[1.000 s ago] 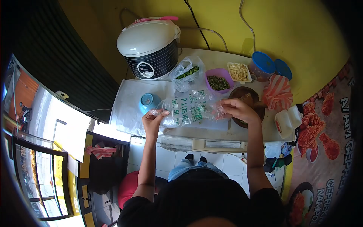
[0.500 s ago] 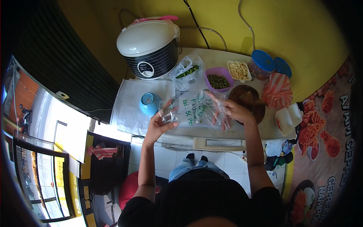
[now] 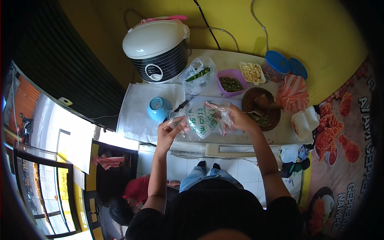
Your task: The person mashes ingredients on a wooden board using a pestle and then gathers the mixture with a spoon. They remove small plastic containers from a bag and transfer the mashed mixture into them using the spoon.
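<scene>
A clear plastic bag [image 3: 202,120] with green print is stretched between my two hands above the table. My left hand [image 3: 173,130] pinches its left end between thumb and fingers. On the other side my right hand [image 3: 236,118] grips the right end, its fingers partly covered by crinkled clear plastic. A knife [image 3: 184,103] with a dark handle lies on the table just beyond the bag. Close to my left hand stands a blue bowl [image 3: 159,109], and near my right hand is a brown mortar [image 3: 269,120] with a pestle and some green bits in it.
A rice cooker [image 3: 157,52] stands at the back left. Along the back are a bag of green vegetables [image 3: 198,74], a purple container [image 3: 231,94], a tray of pale pieces [image 3: 252,83] and a blue-lidded tub [image 3: 277,64]. An open foam box [image 3: 305,125] sits right. A person in red [image 3: 138,191] is low at left.
The bag has tilted and come slightly nearer to me, uncovering the knife. My right hand has shifted a little left. The person in red has leaned into view at lower left.
</scene>
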`<move>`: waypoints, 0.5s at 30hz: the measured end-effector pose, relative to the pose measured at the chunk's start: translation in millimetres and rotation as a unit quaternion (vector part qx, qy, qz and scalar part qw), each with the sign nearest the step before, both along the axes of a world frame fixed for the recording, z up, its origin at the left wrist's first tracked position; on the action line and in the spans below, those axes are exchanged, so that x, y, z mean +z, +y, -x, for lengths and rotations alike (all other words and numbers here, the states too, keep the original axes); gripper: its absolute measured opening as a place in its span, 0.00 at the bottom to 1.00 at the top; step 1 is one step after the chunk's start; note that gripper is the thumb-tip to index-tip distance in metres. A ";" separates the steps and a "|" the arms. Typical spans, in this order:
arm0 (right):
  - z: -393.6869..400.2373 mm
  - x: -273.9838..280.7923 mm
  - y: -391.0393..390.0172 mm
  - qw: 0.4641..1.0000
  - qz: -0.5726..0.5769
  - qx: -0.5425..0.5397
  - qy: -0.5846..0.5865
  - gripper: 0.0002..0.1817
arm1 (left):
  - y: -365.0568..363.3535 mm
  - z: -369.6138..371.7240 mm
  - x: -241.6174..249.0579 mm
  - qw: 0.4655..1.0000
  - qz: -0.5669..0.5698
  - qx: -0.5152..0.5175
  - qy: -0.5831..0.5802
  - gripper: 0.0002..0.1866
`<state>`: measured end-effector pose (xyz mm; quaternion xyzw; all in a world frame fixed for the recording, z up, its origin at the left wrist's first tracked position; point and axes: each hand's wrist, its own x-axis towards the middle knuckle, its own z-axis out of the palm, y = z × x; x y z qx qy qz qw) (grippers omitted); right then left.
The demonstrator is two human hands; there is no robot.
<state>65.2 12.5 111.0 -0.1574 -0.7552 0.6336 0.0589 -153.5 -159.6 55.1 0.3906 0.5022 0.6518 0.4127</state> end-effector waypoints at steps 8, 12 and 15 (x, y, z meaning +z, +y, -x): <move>21.7 -34.5 -4.2 0.986 -0.138 -0.023 0.090 0.35 | 2.2 -18.5 14.8 0.996 -0.045 0.007 0.072 0.19; 32.7 -40.8 -4.8 0.973 -0.102 -0.028 0.204 0.37 | -1.9 -15.7 15.8 0.997 0.004 0.039 0.074 0.11; 36.2 -50.0 -2.7 0.985 -0.004 0.006 0.175 0.39 | -4.2 -10.0 9.5 0.992 0.000 0.084 0.091 0.10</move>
